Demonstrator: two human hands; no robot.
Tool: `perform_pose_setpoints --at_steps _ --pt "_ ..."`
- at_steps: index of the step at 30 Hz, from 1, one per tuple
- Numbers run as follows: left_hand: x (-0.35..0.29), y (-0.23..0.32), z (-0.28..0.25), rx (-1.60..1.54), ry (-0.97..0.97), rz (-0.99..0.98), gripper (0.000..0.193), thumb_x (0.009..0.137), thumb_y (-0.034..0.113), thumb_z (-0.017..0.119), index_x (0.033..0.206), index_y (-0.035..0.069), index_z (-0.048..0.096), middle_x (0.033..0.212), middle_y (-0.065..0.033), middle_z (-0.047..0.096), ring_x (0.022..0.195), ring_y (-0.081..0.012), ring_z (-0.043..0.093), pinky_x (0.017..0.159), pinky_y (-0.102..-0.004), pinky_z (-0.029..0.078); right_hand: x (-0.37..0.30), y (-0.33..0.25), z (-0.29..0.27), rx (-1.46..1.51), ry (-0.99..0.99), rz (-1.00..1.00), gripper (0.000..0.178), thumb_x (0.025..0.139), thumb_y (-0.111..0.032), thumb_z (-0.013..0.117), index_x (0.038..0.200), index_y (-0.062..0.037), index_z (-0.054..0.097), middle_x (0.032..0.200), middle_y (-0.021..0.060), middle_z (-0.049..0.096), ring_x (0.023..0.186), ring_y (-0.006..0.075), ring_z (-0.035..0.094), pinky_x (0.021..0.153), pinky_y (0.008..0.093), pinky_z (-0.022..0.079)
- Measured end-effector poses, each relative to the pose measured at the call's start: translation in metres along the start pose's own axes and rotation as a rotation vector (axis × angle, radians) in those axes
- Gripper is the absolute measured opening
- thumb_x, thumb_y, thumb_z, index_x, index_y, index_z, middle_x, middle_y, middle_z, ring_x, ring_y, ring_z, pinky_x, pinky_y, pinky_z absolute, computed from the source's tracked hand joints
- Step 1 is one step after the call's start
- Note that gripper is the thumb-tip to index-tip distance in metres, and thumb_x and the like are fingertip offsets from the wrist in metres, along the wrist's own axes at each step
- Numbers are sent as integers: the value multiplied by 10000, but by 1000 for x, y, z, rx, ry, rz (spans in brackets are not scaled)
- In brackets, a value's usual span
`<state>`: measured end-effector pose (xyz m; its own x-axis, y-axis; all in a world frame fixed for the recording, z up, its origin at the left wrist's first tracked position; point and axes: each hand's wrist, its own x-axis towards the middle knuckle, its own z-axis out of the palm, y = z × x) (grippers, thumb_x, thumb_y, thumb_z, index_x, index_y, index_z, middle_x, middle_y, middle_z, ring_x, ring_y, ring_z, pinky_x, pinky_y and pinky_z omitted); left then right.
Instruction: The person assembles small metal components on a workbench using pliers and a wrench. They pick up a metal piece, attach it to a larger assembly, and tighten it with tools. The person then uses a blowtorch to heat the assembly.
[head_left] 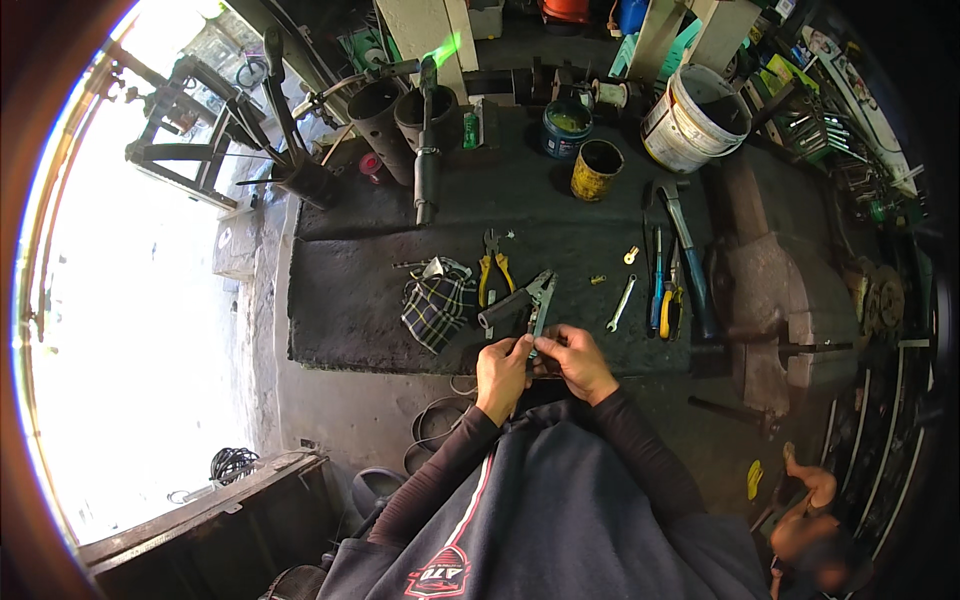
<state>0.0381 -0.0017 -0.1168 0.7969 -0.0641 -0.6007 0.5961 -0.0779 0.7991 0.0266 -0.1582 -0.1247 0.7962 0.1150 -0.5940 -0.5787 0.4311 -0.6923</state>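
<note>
Both my hands meet at the front edge of the dark workbench [350, 270]. Between them is a grey metal clamp [543, 300] with its jaw end pointing away from me and a dark tubular handle [505, 308] angling off to the left. The fingertips of my left hand [503, 378] pinch its near end. My right hand [580, 365] grips the same end from the other side, thumb and fingers closed. My fingers hide the part they touch. Just beyond lie yellow-handled pliers [495, 275], with a checked cloth [440, 308] to their left.
Right of my hands lie a small spanner [622, 303], brass pieces [631, 255], screwdrivers [657, 290] and a long blue-handled tool [690, 250]. A heavy vise [785, 290] stands farther right. A yellow tin [598, 170] and white bucket [690, 125] stand behind. Another person [805, 520] is low at right.
</note>
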Motion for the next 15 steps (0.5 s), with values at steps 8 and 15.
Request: perform_pose_setpoints --at_steps 8,15 --pt "6 -5 1 -349 -80 -160 290 1032 272 656 960 -1 723 696 9 601 532 -82 506 478 -258 425 5 12 -5 -259 17 -118 217 951 -90 743 1102 21 634 919 48 673 745 114 663 670 262 595" --pt "1 -5 -2 -374 -91 -189 283 1024 286 673 920 25 706 704 30 555 576 -74 476 515 -273 431 15 31 -10 -379 180 -313 303 880 -49 747 1140 58 633 913 77 712 738 96 650 655 265 533"
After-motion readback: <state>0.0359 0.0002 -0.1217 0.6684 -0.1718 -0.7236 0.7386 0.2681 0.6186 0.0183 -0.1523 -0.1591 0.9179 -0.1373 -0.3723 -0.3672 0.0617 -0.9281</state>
